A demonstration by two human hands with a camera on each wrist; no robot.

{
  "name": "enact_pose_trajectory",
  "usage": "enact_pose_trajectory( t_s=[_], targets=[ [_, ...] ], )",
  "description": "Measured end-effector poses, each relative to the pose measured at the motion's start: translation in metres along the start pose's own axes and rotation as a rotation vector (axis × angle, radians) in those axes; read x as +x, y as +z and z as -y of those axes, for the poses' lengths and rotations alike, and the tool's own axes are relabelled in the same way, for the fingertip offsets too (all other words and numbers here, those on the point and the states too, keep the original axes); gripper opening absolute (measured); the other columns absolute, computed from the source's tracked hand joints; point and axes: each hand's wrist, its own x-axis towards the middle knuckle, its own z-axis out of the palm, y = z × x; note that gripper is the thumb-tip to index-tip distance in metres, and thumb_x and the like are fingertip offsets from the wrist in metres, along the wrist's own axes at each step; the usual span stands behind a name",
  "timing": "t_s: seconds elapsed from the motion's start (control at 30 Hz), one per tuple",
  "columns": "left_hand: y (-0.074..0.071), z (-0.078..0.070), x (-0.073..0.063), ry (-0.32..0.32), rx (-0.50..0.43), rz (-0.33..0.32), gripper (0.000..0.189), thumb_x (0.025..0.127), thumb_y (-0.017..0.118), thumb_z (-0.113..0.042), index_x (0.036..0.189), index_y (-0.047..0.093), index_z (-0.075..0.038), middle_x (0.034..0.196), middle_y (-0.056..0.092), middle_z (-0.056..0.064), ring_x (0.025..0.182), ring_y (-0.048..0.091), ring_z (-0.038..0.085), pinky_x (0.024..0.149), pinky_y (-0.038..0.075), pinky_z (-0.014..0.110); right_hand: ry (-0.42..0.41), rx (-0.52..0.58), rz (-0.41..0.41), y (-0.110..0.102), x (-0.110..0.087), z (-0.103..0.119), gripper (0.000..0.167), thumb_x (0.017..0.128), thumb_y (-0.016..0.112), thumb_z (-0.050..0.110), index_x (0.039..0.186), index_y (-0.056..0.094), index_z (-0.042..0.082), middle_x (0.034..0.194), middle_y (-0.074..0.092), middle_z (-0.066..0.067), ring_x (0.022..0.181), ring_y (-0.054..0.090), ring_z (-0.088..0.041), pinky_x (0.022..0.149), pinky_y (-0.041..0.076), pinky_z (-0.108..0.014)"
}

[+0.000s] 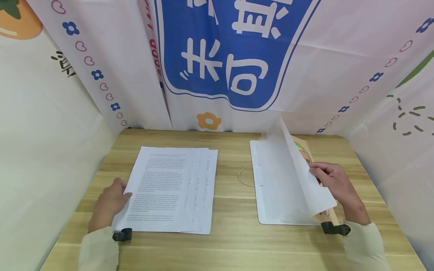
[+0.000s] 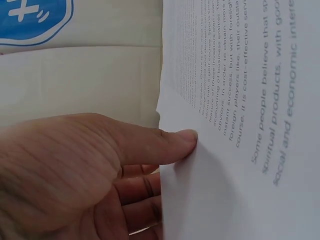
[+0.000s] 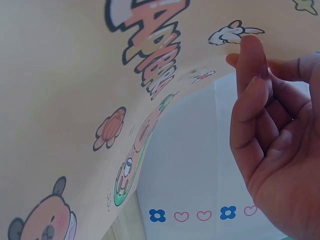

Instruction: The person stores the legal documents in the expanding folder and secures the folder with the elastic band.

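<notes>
Folder [image 1: 271, 203] and printed sheets [image 1: 159, 188] lie side by side on the wood-grain table [image 1: 217, 248], the sheets at your left and the folder at your right, with a strip of bare wood between them. Your right hand [image 1: 333, 180] pinches the right-hand edge of the folder's cover [image 3: 65, 100], which stands raised at a steep tilt, its pale inner side towards the left. Its outer side is light orange with cartoon animals and large lettering, and your fingers are against it. Your left hand [image 1: 110, 201] grips the left edge of the sheets, thumb on top of the page and the other fingers at or below the edge; how many sheets they take in, you cannot tell. The sheets lie slightly fanned, with narrow strips of further pages showing along the right side, and the text on the top one is in English. A thin loop of cord [image 1: 240, 175] curves out from the folder's left edge onto the wood. Behind the table hangs a white cloth [image 1: 291, 94] printed with a blue panel, hearts and flowers.
</notes>
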Motion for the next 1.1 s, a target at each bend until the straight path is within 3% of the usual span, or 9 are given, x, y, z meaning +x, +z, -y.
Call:
enact_pose_trajectory(
  t_s=[0.23, 0.4, 0.7, 0.97, 1.1],
  targets=[
    [-0.001, 0.011, 0.000, 0.023, -0.055, -0.063, 0.033, 0.103, 0.045, -0.005, 0.129, 0.040, 0.014, 0.121, 0.054, 0.041, 0.103, 0.057, 0.053, 0.083, 0.045, 0.061, 0.013, 0.004, -0.002, 0.001, -0.001, 0.001, 0.032, 0.107, 0.053, 0.010, 0.125, 0.067, -0.012, 0.081, 0.061, -0.004, 0.064, 0.057, -0.012, 0.050, 0.048, -0.027],
    [-0.004, 0.016, 0.000, 0.039, -0.084, -0.099, 0.034, 0.103, 0.037, -0.005, 0.131, 0.036, 0.015, 0.116, 0.054, 0.040, 0.100, 0.056, 0.053, 0.082, 0.045, 0.061, 0.004, -0.014, -0.006, 0.001, -0.002, 0.001, 0.032, 0.107, 0.053, 0.010, 0.125, 0.067, -0.012, 0.077, 0.059, -0.005, 0.063, 0.055, -0.013, 0.050, 0.047, -0.026],
    [-0.007, 0.013, -0.004, -0.003, -0.156, -0.091, 0.042, 0.107, 0.027, -0.013, 0.140, 0.028, 0.014, 0.121, 0.050, 0.042, 0.102, 0.053, 0.052, 0.083, 0.044, 0.061, -0.010, -0.002, -0.001, 0.002, -0.001, -0.001, 0.031, 0.106, 0.053, 0.008, 0.125, 0.067, -0.012, 0.074, 0.057, -0.004, 0.062, 0.054, -0.013, 0.050, 0.046, -0.025],
    [-0.007, 0.015, -0.003, -0.006, -0.157, -0.141, 0.042, 0.106, 0.039, -0.014, 0.139, 0.032, 0.011, 0.114, 0.053, 0.035, 0.096, 0.055, 0.046, 0.078, 0.043, 0.055, -0.014, -0.007, 0.006, 0.003, 0.000, 0.001, 0.031, 0.107, 0.051, 0.008, 0.124, 0.067, -0.013, 0.076, 0.058, -0.005, 0.063, 0.055, -0.013, 0.051, 0.047, -0.025],
    [-0.005, 0.021, 0.002, 0.014, -0.114, -0.135, 0.050, 0.104, 0.050, -0.014, 0.140, 0.033, 0.015, 0.120, 0.051, 0.040, 0.105, 0.053, 0.052, 0.085, 0.043, 0.062, -0.009, -0.021, 0.001, 0.003, 0.000, 0.001, 0.032, 0.107, 0.051, 0.009, 0.125, 0.067, -0.012, 0.077, 0.058, -0.005, 0.064, 0.054, -0.013, 0.051, 0.047, -0.025]
  ],
)
